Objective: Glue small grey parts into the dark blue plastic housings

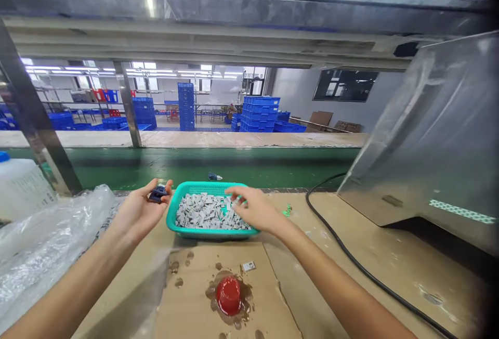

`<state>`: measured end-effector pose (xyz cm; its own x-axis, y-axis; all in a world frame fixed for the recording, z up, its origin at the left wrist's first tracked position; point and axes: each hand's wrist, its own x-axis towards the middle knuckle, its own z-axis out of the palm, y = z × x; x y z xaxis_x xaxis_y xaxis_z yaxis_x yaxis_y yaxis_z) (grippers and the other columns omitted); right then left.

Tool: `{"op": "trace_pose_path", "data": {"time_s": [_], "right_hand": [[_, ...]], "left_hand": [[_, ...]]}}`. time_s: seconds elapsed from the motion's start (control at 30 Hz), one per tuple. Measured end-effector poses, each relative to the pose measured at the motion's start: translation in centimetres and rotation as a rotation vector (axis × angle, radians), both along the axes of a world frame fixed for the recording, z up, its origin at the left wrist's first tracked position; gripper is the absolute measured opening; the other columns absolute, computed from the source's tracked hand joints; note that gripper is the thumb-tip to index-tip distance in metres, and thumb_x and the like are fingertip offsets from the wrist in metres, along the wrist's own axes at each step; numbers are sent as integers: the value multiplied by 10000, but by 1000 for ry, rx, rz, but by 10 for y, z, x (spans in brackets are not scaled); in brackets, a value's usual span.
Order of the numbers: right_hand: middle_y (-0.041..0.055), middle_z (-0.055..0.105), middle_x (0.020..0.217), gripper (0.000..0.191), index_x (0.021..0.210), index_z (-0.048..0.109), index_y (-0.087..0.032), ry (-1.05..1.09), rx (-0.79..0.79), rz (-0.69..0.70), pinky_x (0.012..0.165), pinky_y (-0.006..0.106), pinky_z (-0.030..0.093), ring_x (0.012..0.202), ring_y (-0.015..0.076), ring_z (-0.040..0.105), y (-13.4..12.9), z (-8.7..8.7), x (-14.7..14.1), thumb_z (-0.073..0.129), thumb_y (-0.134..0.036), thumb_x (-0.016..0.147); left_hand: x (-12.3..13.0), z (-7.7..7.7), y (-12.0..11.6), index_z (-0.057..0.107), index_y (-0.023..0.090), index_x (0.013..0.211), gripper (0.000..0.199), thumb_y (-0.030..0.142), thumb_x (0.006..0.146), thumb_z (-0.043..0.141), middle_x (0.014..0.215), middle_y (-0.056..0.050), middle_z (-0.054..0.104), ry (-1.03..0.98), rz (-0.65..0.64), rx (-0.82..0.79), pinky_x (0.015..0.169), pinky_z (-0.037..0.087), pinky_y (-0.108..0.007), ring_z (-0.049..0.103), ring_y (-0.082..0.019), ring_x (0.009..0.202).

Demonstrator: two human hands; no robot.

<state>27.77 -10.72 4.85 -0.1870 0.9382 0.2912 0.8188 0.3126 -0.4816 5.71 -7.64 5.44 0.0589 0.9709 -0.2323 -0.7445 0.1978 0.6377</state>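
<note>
My left hand [146, 208] is closed round a dark blue part [158, 194], held palm up just left of a green basket [212, 233]. Many small light grey pieces [206, 211] fill the basket. Over its right side is my right hand [251, 208], fingers curved and apart, with nothing visible between them. Below the basket, a red cup-shaped object [229, 295] sits on wet, stained cardboard [187, 302]. One small white piece [248, 265] lies beside it on the cardboard.
Behind the basket runs a green belt [265, 165] with another dark blue part [214, 176] at its near edge. Clear plastic bags [58, 235] lie at the left. A black cable [335, 237] and a metal housing [432, 146] are at the right.
</note>
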Motion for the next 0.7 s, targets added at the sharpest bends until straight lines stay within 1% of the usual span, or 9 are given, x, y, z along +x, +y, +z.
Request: {"op": "trace_pose_path", "data": {"time_s": [0.07,0.13,0.23,0.3,0.37,0.43,0.53,0.6,0.7], "right_hand": [[101,635,897,351,852,655,-118,-95,-81,51,732,312,467,834,221,577,8,-11,4,485,53,597],[118,645,898,360,779,675,-106,-172,-148,82,782,347,448,914,257,560,13,-19,4,472,97,561],[101,655,896,346,811,667,-102,-244,-218,94,797,355,446,937,226,562,16,-25,3,481,98,598],[83,662,892,340,838,665,-114,-264,-238,87,791,316,449,923,199,574,17,-26,2,491,80,621],[79,665,895,374,856,675,-132,-265,-237,69,765,259,449,900,191,586,17,-27,3,484,75,610],[77,670,875,399,847,688,-149,-251,-229,53,726,222,447,859,191,602,17,-29,3,476,71,590],[62,678,835,405,823,698,-177,-213,-211,42,684,217,444,813,194,612,18,-32,4,476,58,578],[53,679,826,411,808,701,-196,-187,-195,42,671,227,440,807,200,610,18,-32,4,478,54,570],[48,679,821,422,783,703,-206,-165,-177,40,649,238,431,806,207,605,17,-32,4,470,62,556]], "left_hand": [[-10,-3,26,420,132,854,98,56,818,369,862,-138,539,71,28,37,370,382,-149,543,-84,525],[-16,-9,53,453,146,872,145,31,801,402,858,-123,564,132,63,83,370,386,-159,548,-88,514],[-18,-21,92,528,153,885,193,10,781,452,830,-87,605,186,108,158,414,433,-166,584,-101,560],[-17,-29,114,556,126,837,162,16,795,444,783,-66,615,189,147,182,450,456,-141,591,-83,577],[-15,-36,131,549,110,772,181,40,831,394,732,-45,609,178,189,189,483,469,-107,591,-59,585],[-14,-41,142,533,118,740,226,76,861,346,707,-29,602,174,218,202,528,485,-95,601,-55,629],[-14,-49,148,542,136,770,227,121,873,340,744,-25,613,226,208,234,619,518,-152,615,-82,714],[-15,-54,147,556,139,795,192,113,859,377,784,-24,621,303,185,247,657,521,-189,611,-83,711],[-22,-58,145,558,124,844,118,110,832,442,799,-13,611,470,156,242,636,514,-225,588,-75,653]]}}
